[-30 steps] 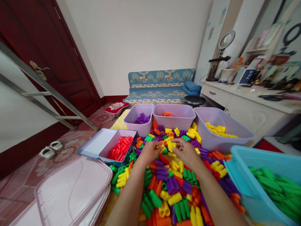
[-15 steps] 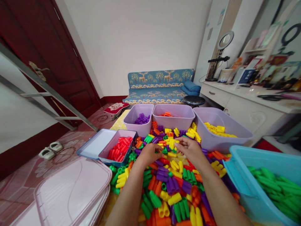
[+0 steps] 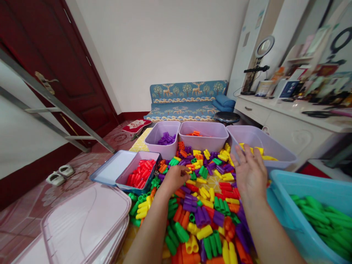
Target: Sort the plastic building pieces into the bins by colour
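Risk: right hand [image 3: 250, 172] at 1 o'clock, fingers spread, empty, just beside yellow bin [image 3: 271, 143]. Forearm lies over loose blocks [image 3: 203, 211] and could knock some into green tub [image 3: 277, 183] at 3. Left hand [image 3: 176, 178] at 12, fingers curled onto heap, hold on a piece cannot tell. Blocks heaped centre, colours mixed. Red box [image 3: 154, 156] at 10, purple bin [image 3: 162, 150] and orange bin [image 3: 203, 146] at 12, lids [image 3: 82, 220] at 8 crowd left elbow.

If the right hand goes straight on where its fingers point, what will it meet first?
The right hand would probably meet the lilac tub of yellow pieces first; depth is unclear.
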{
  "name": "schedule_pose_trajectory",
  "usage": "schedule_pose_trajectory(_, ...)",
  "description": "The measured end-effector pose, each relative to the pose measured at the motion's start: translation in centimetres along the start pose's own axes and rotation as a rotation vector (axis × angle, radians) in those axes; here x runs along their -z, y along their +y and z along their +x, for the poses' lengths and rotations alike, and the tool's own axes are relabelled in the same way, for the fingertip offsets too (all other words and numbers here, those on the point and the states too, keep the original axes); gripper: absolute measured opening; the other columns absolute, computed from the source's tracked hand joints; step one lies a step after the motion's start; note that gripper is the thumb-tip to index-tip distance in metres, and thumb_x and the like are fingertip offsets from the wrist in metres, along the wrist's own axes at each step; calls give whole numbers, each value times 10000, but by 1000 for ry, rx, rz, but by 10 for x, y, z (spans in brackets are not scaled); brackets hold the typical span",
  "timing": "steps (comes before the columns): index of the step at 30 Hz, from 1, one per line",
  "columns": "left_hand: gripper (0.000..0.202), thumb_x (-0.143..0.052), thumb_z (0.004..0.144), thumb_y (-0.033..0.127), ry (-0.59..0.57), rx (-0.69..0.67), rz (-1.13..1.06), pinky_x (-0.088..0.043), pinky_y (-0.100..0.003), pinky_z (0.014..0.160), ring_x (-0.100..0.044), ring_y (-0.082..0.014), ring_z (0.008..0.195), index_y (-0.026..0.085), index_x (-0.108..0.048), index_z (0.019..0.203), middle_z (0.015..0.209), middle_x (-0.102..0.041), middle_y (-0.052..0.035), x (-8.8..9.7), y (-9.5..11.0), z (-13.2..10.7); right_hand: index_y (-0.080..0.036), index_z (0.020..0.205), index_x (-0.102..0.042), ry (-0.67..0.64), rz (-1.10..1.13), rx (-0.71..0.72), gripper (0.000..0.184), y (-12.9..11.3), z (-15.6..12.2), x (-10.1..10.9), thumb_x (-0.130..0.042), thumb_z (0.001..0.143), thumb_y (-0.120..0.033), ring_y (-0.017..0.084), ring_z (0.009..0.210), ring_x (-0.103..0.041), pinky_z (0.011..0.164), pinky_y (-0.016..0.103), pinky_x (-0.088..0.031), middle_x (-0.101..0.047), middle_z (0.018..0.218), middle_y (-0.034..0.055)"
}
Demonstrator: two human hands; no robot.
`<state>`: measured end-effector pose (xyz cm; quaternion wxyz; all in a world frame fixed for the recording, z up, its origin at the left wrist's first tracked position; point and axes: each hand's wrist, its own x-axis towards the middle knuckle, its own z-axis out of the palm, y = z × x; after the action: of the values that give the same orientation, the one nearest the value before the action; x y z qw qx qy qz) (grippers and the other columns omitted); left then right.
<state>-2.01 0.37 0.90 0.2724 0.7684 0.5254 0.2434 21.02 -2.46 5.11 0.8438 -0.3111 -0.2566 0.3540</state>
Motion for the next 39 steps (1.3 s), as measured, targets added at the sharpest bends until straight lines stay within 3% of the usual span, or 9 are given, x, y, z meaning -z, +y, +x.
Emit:
schedule_pose_trajectory(5,479,-596,776,188,362,30,210,-386,-400,1026,-512,-280,1198,141,-571,1252,1274,-569,-161,-3,-10,3,-236,1129,-597,-215,-422,-210,490,22,-2,11,-712,697,-436,243,1110,-606,891,420,-504,-644,1205,99)
schedule_pose_trajectory(8,559,-595,785,212,331,68,242,-356,-439,1043,-462,-297,1251,165,-486,1331,1335,-510,-173,-7,-20,4,-205,1120,-636,-490,-694,-292,515,43,-7,21,-736,657,-407,263,1151,-581,988,453,-440,-641,1223,114)
schedule_pose_trajectory(12,469,-578,802,220,260,42,224,-364,-432,1032,-483,-283,1221,201,-558,1271,1297,-526,-149,-9,-25,5,-223,1199,-616,-784,-900,-254,550,59,-20,26,-704,657,-251,264,1215,-528,1035,482,-384,-613,1267,75)
schedule_pose_trajectory(16,371,-595,761,157,227,-56,152,-401,-376,998,-534,-240,1122,227,-668,1118,1174,-584,-94,-6,-19,4,-207,1063,-689,-994,-977,-196,463,61,-29,22,-629,621,-82,231,1110,-583,976,409,-437,-619,1213,77)
schedule_pose_trajectory(20,490,-642,691,116,128,-114,61,-471,-306,859,-599,-197,931,215,-630,1171,1048,-635,-64,-5,-11,2,-203,1026,-685,-999,-1109,-171,461,63,-30,23,-650,587,-64,169,836,-620,783,324,-508,-633,1074,56)
schedule_pose_trajectory(24,520,-629,701,127,23,-78,0,-492,-283,734,-623,-180,747,174,-594,1217,845,-685,-35,-7,-9,1,-219,1067,-677,-1015,-1272,-77,413,64,-32,24,-691,657,-176,161,748,-594,711,303,-489,-634,1001,52)
schedule_pose_trajectory(30,534,-503,701,30,131,-89,-96,-459,-304,907,-622,-207,1004,172,-610,1205,1099,-692,-60,-7,-8,4,-207,945,-723,-939,-1449,35,259,56,-29,15,-541,765,-167,191,827,-631,750,290,-460,-693,909,66)
schedule_pose_trajectory(35,280,-542,731,103,89,-84,-95,-457,-256,729,-611,-174,782,146,-691,963,831,-694,-12,-4,-3,3,-246,1028,-711,-883,-1467,4,349,47,-22,16,-429,837,-168,218,971,-654,843,333,-454,-725,1027,57)
schedule_pose_trajectory(39,207,-585,784,268,78,-67,-110,-414,-241,668,-569,-156,715,130,-687,899,760,-666,0,-5,0,1,-263,974,-723,-900,-1495,-20,238,44,-22,21,-566,797,-286,244,892,-667,766,343,-469,-737,944,55)
